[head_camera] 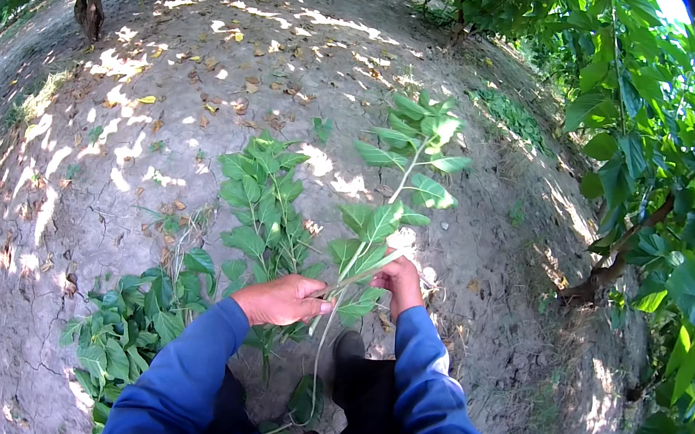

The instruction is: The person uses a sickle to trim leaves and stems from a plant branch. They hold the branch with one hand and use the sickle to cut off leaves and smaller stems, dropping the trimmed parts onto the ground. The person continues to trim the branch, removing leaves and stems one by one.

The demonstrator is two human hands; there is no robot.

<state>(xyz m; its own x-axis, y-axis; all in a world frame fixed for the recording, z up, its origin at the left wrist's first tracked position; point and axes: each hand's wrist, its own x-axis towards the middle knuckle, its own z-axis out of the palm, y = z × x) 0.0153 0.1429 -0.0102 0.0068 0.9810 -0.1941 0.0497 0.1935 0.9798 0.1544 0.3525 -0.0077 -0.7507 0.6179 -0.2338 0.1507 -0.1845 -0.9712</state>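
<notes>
My left hand point(291, 301) is closed on thin stems of a leafy green branch point(380, 222), its thumb pressed over them. To its right, my right hand point(400, 282) grips the same stems a little higher up, near a pale strip that runs between the hands. The branch points away from me, with broad leaves along its pale stem. Left of it, a second bunch of leafy shoots point(265, 205) lies on the ground beyond my left hand. A pile of cut leafy branches point(126, 325) lies by my left forearm. A thin stem hangs below my hands towards my feet.
Dry cracked soil point(205, 88) with fallen yellow leaves surrounds me. A tree with dense foliage point(683, 267) and a low brown trunk point(593, 284) stands at the right. Another trunk point(88, 3) is at the upper left. My dark shoe point(350, 345) is just below my hands.
</notes>
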